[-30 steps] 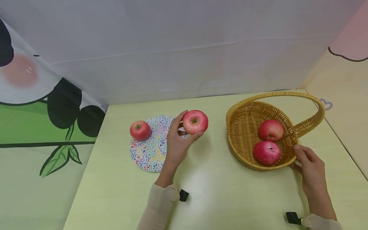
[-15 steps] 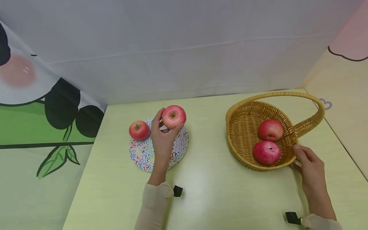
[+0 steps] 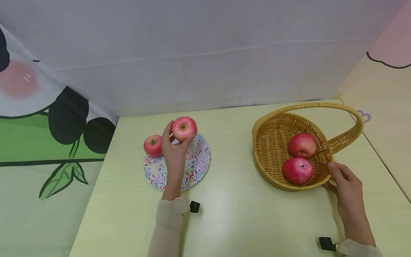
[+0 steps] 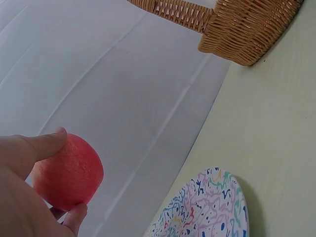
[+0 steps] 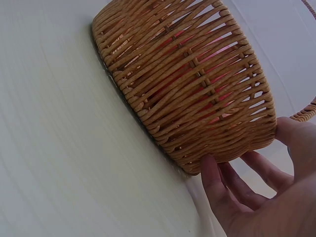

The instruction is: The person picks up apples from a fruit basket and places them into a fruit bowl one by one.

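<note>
Apple shifted leftward in left fingers, right fingers gripping basket

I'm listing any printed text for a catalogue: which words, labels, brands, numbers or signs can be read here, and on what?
None: no readable words, labels, brands or numbers.
Plate: coloured squiggles, no legible letters.
Raised apple and basket: no writing visible.
Right-hand wall panel: a purple heart outline, a drawing rather than text.
</note>
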`<state>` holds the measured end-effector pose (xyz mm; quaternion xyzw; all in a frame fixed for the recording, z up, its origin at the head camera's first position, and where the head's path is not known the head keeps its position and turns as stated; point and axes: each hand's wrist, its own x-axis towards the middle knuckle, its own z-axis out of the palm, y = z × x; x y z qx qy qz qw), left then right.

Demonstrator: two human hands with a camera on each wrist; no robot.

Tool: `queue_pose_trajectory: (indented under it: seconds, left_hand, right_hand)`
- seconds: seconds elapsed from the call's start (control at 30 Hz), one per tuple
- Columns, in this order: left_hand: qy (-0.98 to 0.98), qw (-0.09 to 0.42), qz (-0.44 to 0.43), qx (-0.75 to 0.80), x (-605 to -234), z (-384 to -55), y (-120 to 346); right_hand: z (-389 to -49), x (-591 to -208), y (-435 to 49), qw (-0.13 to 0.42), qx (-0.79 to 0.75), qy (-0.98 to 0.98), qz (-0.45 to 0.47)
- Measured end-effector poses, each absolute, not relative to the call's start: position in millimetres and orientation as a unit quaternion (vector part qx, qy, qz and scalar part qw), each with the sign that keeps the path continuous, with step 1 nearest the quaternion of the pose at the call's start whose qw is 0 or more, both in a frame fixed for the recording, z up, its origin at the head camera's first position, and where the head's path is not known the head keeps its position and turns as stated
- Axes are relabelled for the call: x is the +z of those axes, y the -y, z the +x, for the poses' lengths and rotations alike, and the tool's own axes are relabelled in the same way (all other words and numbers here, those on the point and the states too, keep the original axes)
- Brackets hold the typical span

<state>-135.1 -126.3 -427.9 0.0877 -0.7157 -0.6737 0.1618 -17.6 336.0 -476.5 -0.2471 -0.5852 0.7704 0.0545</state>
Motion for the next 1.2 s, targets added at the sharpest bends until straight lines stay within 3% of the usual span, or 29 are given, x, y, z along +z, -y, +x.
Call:
queue_pose_trajectory:
  seconds: [0.57, 1.2]
  left_hand:
    - [0.728, 0.136, 0.143, -0.656, -455.7, -148.3, 132.7]
    - [0.731, 0.103, 0.148, -0.658, -479.9, -150.9, 139.4]
  right_hand:
    - [-17.5, -477.0, -334.8, 0.059, 0.776, 0.578, -0.247]
    - [-16.9, -477.9, -335.5, 0.05, 0.772, 0.581, -0.254]
